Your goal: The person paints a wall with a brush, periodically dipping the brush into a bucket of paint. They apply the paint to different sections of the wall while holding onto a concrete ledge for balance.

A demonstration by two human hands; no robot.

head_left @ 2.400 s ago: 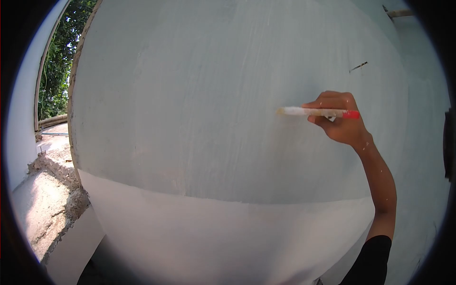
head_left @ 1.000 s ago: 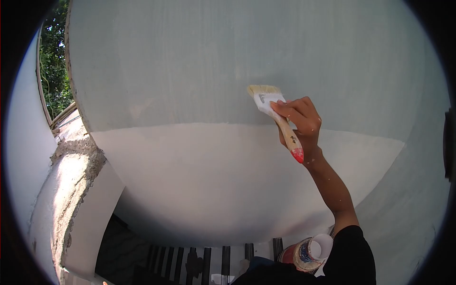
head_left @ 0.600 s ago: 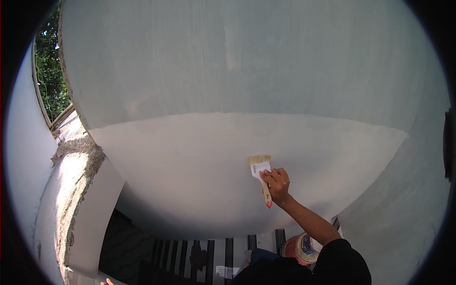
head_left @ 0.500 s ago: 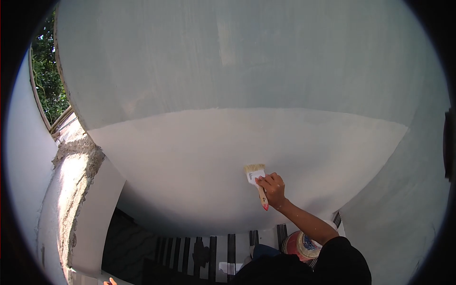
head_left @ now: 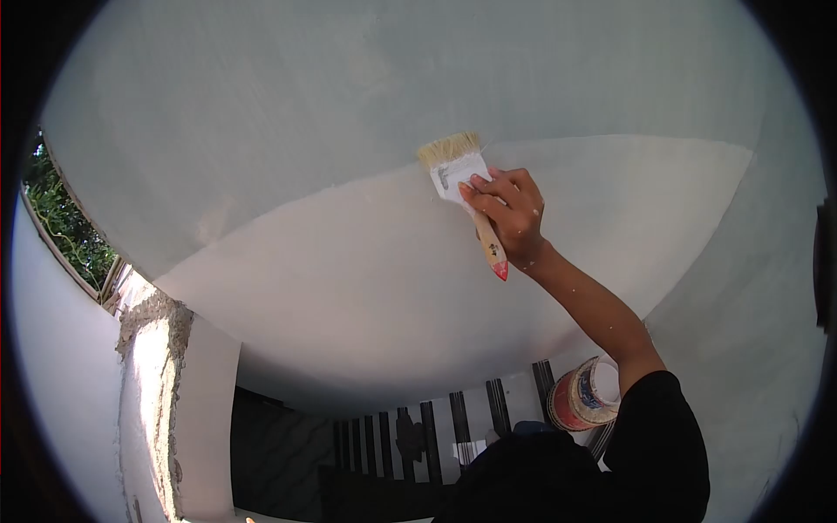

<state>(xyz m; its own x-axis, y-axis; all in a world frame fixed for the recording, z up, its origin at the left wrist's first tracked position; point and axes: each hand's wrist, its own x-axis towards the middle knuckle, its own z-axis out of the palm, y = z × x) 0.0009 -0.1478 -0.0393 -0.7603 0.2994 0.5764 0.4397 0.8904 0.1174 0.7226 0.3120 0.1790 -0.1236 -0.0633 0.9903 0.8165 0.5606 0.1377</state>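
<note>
Up from low on the wall, my right hand [head_left: 510,213] grips the paintbrush [head_left: 462,179], bristles pointing eleven o'clock; I keep them flat along the wet paint edge [head_left: 349,187].

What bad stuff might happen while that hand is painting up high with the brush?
The right hand holds the paintbrush by its handle against the wall, arm stretched up. Paint may drip onto the arm, which already shows white specks. The paint can sits low by the body, near the elbow, so a careless swing might knock it. The bristles meet the line between the two tones, so a stroke could smear across it.
</note>
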